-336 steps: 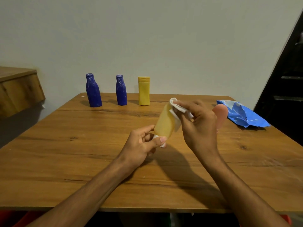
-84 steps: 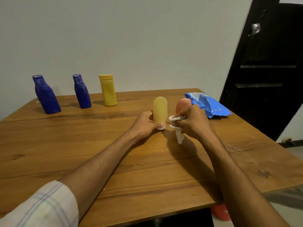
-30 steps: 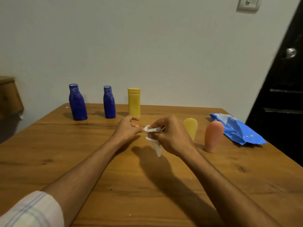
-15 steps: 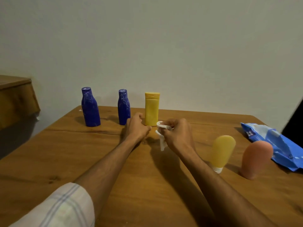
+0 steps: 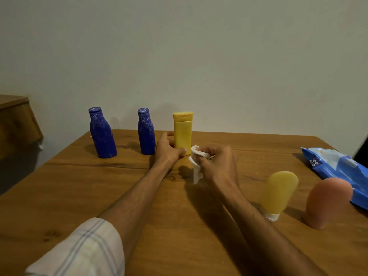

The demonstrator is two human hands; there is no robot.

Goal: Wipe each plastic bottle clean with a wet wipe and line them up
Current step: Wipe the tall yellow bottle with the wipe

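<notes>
I carry the only camera on my head; it is a wide-angle lens that looks forward and somewhat down over the wooden table (image 5: 79, 196); it faces the pale wall (image 5: 219, 56), which fills the upper half of the view; my forearms enter from the bottom border and stretch away from the lens; the checked sleeve (image 5: 79, 251) is nearest, at lower left; my left hand (image 5: 168, 148), holding the yellow bottle (image 5: 182, 132), and my right hand (image 5: 217, 166), pinching the wipe (image 5: 196, 172), lie near the centre, toward the far side of the table; the right border cuts the blue packet (image 5: 338, 168).
</notes>
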